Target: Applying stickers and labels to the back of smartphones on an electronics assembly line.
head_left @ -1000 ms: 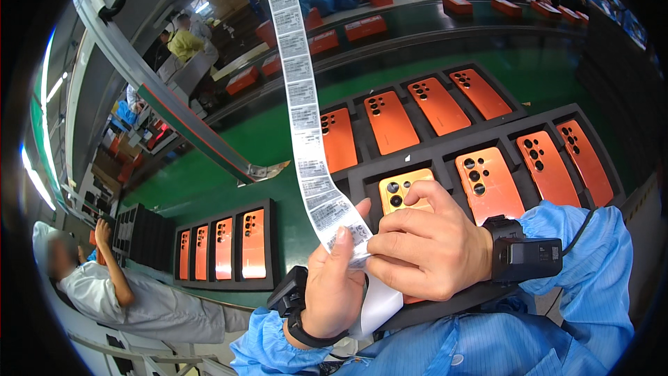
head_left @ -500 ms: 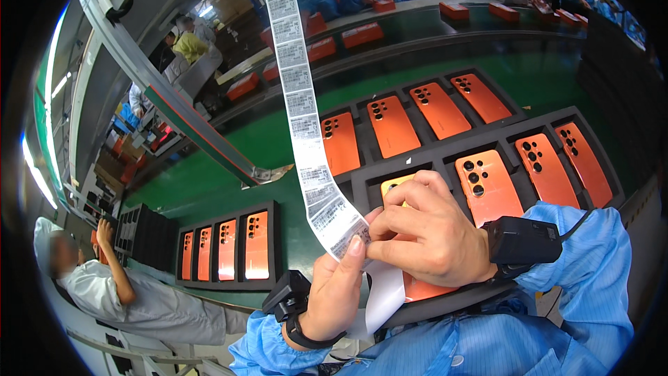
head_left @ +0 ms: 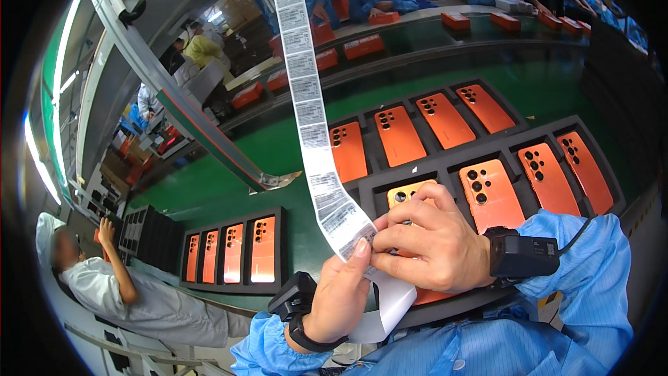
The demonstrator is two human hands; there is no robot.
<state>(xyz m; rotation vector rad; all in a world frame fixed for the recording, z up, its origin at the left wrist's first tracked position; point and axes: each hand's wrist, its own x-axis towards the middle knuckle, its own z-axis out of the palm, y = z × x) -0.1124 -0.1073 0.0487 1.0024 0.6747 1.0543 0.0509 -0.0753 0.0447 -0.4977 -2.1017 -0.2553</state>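
Note:
A long white strip of printed labels (head_left: 311,108) hangs from above and runs down to my hands. Its lower end is pinched in my left hand (head_left: 339,298), thumb on top of the printed face. My right hand (head_left: 435,247) is closed, with its fingertips at the right edge of the same strip, beside the left thumb. Below the hands a blank tail of the strip (head_left: 395,301) curls down. Behind my right fingers lies an orange phone (head_left: 398,195), mostly hidden, in a black tray (head_left: 438,159) that holds several orange phones (head_left: 490,191) with their camera sides up.
Another black tray (head_left: 278,226) of orange phones lies to the left, near stacked black trays (head_left: 139,233) and a person in white (head_left: 132,292). A metal post (head_left: 188,118) rises from the green bench. Red-orange boxes (head_left: 364,46) stand on the far line, where people in blue work.
The view has shifted slightly, so the scene sits a little lower and farther right. Both hands keep their pinch on the label strip, while its blank tail has swung and curled outward.

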